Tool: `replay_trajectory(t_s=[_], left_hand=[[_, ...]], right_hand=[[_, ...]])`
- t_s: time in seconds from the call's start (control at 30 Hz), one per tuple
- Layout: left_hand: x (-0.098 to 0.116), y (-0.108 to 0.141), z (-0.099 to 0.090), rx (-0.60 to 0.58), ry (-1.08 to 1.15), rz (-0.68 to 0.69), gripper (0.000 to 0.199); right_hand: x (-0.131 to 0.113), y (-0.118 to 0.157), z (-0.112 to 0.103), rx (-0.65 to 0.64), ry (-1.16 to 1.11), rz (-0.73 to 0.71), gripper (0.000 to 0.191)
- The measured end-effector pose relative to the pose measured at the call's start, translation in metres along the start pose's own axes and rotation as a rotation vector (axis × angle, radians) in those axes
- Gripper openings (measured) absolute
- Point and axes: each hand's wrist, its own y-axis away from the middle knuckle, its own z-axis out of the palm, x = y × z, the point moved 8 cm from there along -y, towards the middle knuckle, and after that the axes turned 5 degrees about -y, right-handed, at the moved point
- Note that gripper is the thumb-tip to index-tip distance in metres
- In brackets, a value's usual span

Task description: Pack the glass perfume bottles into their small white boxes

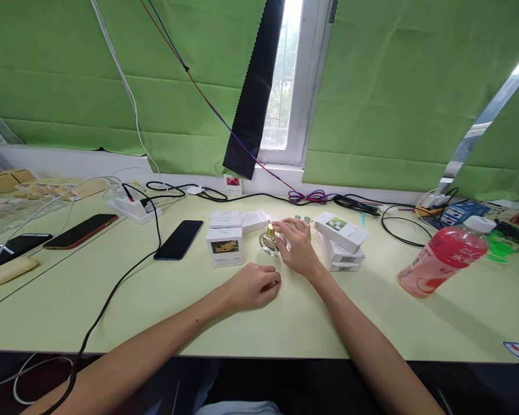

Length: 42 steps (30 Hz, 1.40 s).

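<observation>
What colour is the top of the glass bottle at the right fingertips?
Gold top, best in the head view.

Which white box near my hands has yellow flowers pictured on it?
The front box on the left, just beyond your left hand. Its picture shows yellow flowers on dark; the top box on the right shows white ones on green.

Worktop (311, 331): L hand (253, 286) rests approx. mid-width, fingers loosely curled, betw. front edge & white boxes (225, 248). R hand (300, 248) at small glass bottle (268, 244), fingertips by its gold cap (270, 231); grip unclear. Box stack (341, 253) just R of R hand, top box askew. Dark phone (179, 240) flat, L of white boxes. Pink drink bottle (443, 262) twd. R end. Cables (357, 203) along back edge; sticker (518, 350) at front edge, far R. Green blinds (393, 86) & window (281, 86) beyond back edge.
</observation>
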Motion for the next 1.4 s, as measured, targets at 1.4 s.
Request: replay_trajectory(t_s=[1.4], left_hand=[[-0.001,-0.005,-0.076,0.310,-0.306,-0.157,0.022]], right_hand=[[0.001,0.005,0.007,0.075,0.121,0.103,0.014]])
